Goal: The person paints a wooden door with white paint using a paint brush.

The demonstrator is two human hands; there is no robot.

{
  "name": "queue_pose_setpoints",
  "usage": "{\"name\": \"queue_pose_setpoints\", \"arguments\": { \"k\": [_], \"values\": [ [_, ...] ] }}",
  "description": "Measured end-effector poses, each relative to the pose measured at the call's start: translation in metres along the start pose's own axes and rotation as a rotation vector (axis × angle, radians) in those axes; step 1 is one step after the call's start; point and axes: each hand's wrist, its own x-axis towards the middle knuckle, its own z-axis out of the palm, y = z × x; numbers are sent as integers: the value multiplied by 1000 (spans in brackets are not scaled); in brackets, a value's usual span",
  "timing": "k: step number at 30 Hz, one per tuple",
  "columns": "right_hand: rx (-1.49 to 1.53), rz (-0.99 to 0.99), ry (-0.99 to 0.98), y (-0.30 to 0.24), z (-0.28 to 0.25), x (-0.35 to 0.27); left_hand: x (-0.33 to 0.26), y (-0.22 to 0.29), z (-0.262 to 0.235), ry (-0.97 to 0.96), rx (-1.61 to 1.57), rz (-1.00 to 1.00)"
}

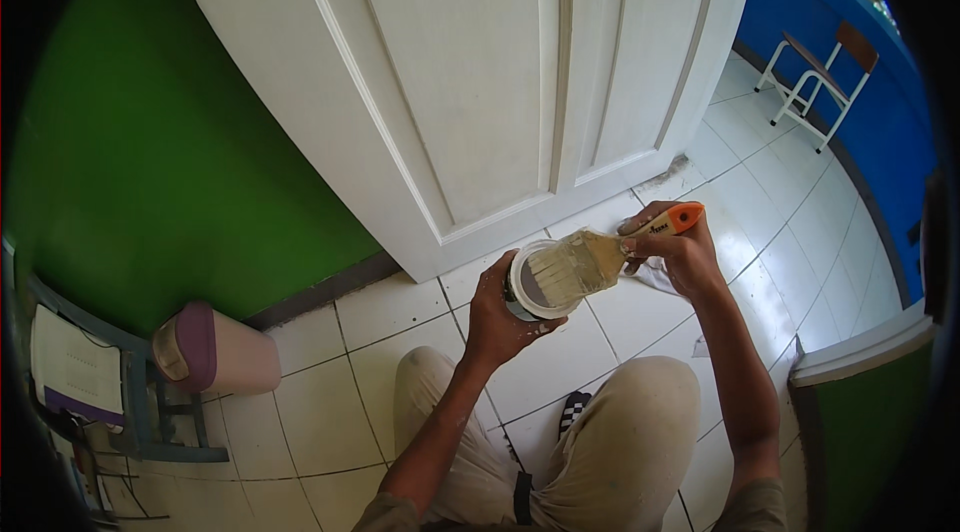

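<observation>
My left hand [493, 320] is wrapped round a small paint can [517, 303] with a whitish rim, held above the floor between my knees. In my right hand [684, 254] is a wide paintbrush [597, 262] with an orange-tipped handle. Its pale, paint-coated bristles lie across the can's mouth and hide part of the inside. Whitish smears show on the fingers of both hands. Beyond the can stands a white panelled door [470, 82], its lower edge a little past my hands.
White floor tiles [380, 362] surround me. A pink bin with a purple lid [235, 350] stands left, beside a grey-blue stand [175, 453] bearing a white device [78, 372]. A white-framed chair [822, 80] is far right. A whitish cloth [655, 278] lies under my right hand.
</observation>
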Motion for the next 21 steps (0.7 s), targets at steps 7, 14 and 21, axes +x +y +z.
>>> {"name": "queue_pose_setpoints", "arguments": {
  "k": [7, 14, 21],
  "values": [
    [26, 13, -54, 6, 5, 0, 5, 3, 10, -27, 190, 65],
    [272, -13, 192, 0, 3, 14, 15, -2, -3, 37, 14, -14],
    [369, 15, 232, 11, 23, 29, 36, 15, -31, 112, -34, 28]
  ]
}}
